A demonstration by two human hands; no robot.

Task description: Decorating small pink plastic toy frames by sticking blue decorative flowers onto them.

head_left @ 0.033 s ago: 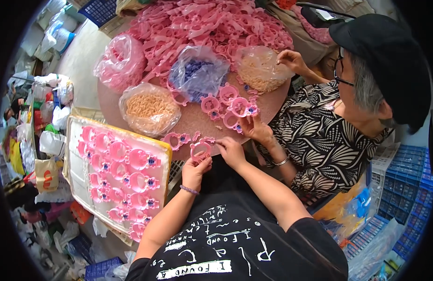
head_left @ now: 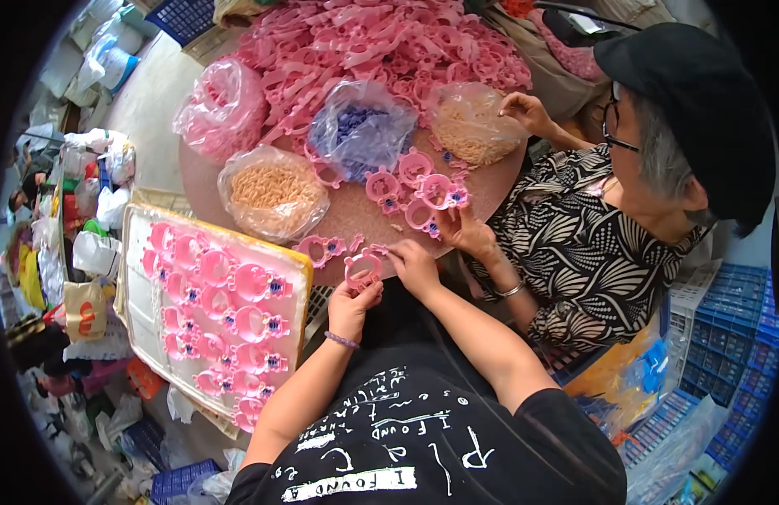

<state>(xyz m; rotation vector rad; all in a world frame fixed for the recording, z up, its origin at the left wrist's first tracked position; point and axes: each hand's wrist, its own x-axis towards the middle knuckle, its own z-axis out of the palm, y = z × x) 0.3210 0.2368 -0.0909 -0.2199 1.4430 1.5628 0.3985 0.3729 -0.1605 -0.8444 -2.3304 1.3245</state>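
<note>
Near the table's front edge, my left hand (head_left: 353,305) is closed on the lower side of a pink ring-shaped plastic piece (head_left: 349,271). My right hand (head_left: 416,271) has its fingertips pinched at a small pink tab on the upper right of that piece. Just beyond lies another pink ring piece (head_left: 315,250) with a small blue part on it. Left of my hands, a white tray with a yellow edge (head_left: 305,282) carries rows of pink ring pieces (head_left: 253,322) with blue parts.
Round table (head_left: 356,206) ahead bears a large pink heap (head_left: 381,50), bags of beige pieces (head_left: 271,195) (head_left: 473,126), a blue-piece bag (head_left: 360,126) and a pink-piece bag (head_left: 221,109). At right, a co-worker's hand (head_left: 465,231) touches pink pieces; the other is at a beige bag.
The whole scene sits very slightly farther right in the picture. Both my hands keep the same hold on the pink piece.
</note>
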